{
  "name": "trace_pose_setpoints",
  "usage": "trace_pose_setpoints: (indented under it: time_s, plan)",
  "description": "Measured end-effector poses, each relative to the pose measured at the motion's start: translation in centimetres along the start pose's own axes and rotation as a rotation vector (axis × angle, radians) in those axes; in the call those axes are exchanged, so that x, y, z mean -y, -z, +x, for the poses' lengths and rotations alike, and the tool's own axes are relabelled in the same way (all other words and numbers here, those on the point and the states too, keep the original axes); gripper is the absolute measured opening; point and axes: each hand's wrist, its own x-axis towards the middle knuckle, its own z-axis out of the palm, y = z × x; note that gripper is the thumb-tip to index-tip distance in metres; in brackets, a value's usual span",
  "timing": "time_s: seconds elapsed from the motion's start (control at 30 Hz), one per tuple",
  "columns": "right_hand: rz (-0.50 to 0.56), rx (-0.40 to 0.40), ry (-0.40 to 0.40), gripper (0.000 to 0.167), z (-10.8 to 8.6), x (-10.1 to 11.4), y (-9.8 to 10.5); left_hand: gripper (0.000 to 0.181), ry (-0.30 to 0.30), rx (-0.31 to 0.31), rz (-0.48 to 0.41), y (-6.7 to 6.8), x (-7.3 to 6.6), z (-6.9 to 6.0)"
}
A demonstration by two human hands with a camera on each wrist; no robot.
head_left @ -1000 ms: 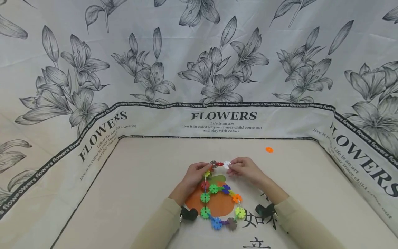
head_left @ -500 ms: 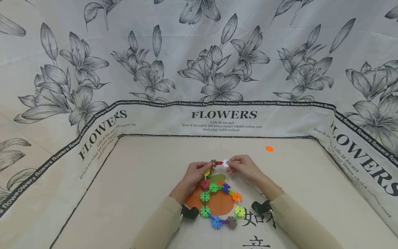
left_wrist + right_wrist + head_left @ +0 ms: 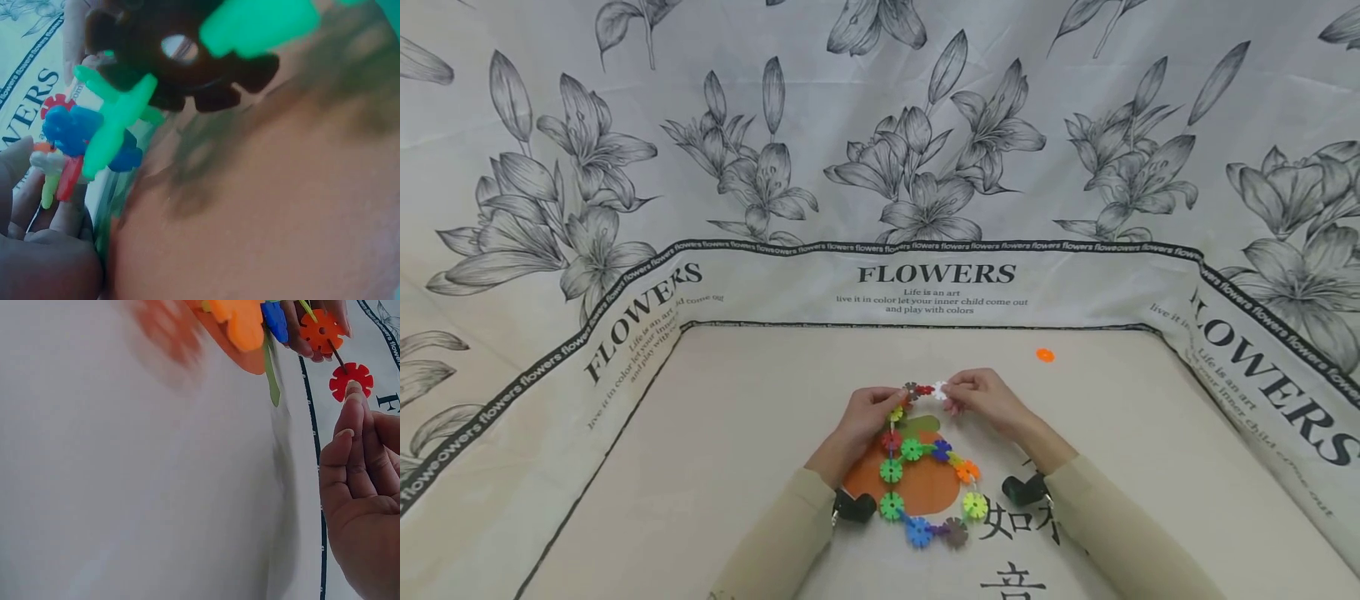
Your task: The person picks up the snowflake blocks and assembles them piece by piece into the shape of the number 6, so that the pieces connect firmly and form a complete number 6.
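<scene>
Plastic snowflake discs are joined into a chain. In the head view its lower part forms a loop of several discs, among them a green disc [image 3: 891, 471], a blue disc [image 3: 919, 531] and a yellow disc [image 3: 974, 505]. My left hand [image 3: 853, 425] pinches the chain's upper part beside a brown disc [image 3: 911, 389]. A red disc [image 3: 924, 390] spans the gap to a white disc [image 3: 939, 390], which my right hand [image 3: 992, 406] pinches by its edge. In the right wrist view, fingertips partly cover a red disc [image 3: 351, 381]. A brown disc [image 3: 181, 50] looms close in the left wrist view.
A loose orange disc [image 3: 1045, 355] lies on the table at the back right. Beneath the chain the cloth carries a printed orange fruit [image 3: 928, 483] and black characters [image 3: 1007, 521]. A flower-print curtain [image 3: 936, 287] encloses the back and sides.
My right hand has come slightly left, bringing the white disc a little closer to the brown one. My left hand keeps its hold. The head view has shifted slightly.
</scene>
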Motion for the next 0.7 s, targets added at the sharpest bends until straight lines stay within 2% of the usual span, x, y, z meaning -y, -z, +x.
trace_pose_setpoints:
  time_s: [0.2, 0.4, 0.5, 0.7]
  plan:
    - [0.004, -0.009, -0.053, 0.028, 0.4, -0.2, 0.2, 0.038, 0.029, 0.007, 0.025, 0.1, -0.6, 0.5]
    - [0.014, -0.023, -0.103, 0.028, 0.7, 0.2, -0.1, 0.027, -0.01, 0.03, 0.036, 0.4, -0.9, 1.2]
    - [0.034, -0.016, -0.107, 0.028, 0.8, 0.2, -0.2, 0.024, -0.018, 0.032, 0.04, 0.5, -0.8, 1.6]
    - [0.066, 0.008, -0.083, 0.03, 0.9, 0.0, -0.4, 0.021, 0.006, 0.033, -0.01, 0.4, -0.7, 1.9]
